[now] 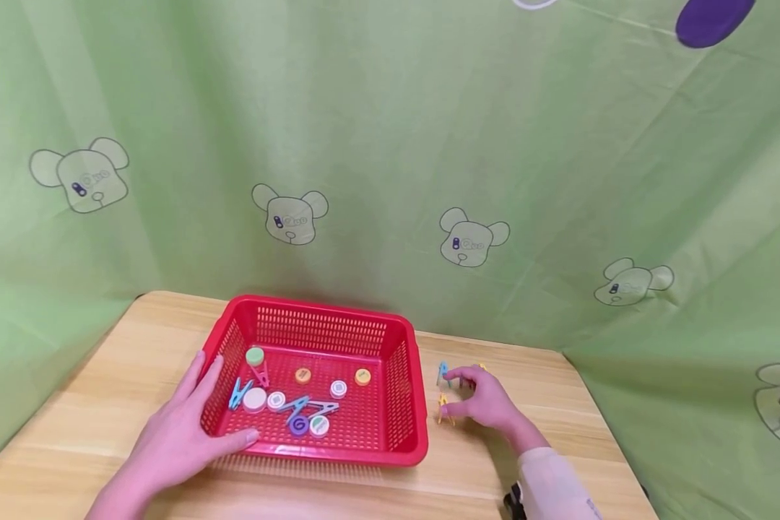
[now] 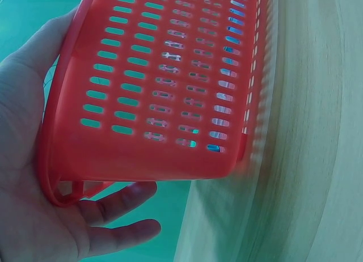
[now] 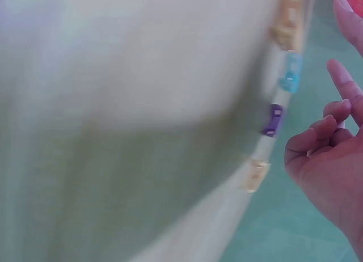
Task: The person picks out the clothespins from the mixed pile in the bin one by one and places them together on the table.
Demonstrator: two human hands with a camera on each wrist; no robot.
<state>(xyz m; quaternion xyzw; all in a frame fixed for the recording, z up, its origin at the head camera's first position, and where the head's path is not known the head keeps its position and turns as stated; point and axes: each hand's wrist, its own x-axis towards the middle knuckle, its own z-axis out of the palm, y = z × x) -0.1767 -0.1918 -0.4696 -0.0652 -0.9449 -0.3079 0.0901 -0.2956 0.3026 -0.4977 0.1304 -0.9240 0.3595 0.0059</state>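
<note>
A red plastic basket (image 1: pixel 325 456) holds several round discs and clothespins, among them a green disc (image 1: pixel 255 356) and a pink clothespin (image 1: pixel 261 375). My left hand (image 1: pixel 178 426) rests on its near left corner, fingers along the left rim and thumb over the front rim. To the right of the basket, my right hand (image 1: pixel 487 399) hovers over clothespins standing on the table, index finger and thumb spread, the other fingers curled in. Nothing shows in its grasp. Near it are a blue clothespin (image 1: pixel 443 371), a yellow clothespin (image 1: pixel 445 412) and a purple clothespin (image 3: pixel 273 120); another yellow clothespin (image 3: pixel 256 176) stands beyond.
The wooden table (image 1: pixel 286 495) carries the basket and the clothespins. A green curtain (image 1: pixel 377 144) with mouse-head drawings hangs close behind and along both sides. Inside the basket lie a purple disc (image 1: pixel 298 425) and yellow discs (image 1: pixel 362 376).
</note>
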